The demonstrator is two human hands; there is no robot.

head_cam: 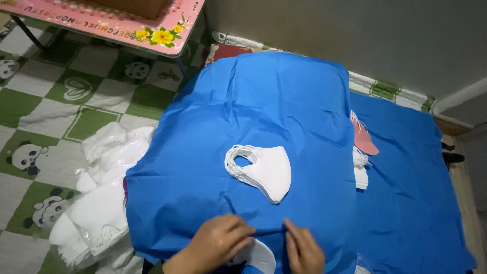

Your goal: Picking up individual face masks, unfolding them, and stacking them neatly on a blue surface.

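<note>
While both hands pinch a white mask [256, 253], left hand [215, 243] grip closed, right hand [303, 249] too, mask stack [264, 171] beyond.

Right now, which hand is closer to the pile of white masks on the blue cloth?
The right hand, probably. It sits almost straight below the pile of white masks on the blue cloth. The left hand lies farther to the side, and both hands touch another white mask.

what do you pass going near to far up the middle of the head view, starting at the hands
left hand and right hand on a white mask → stack of white masks on the blue cloth → green-patterned bedding edge → grey wall
</note>
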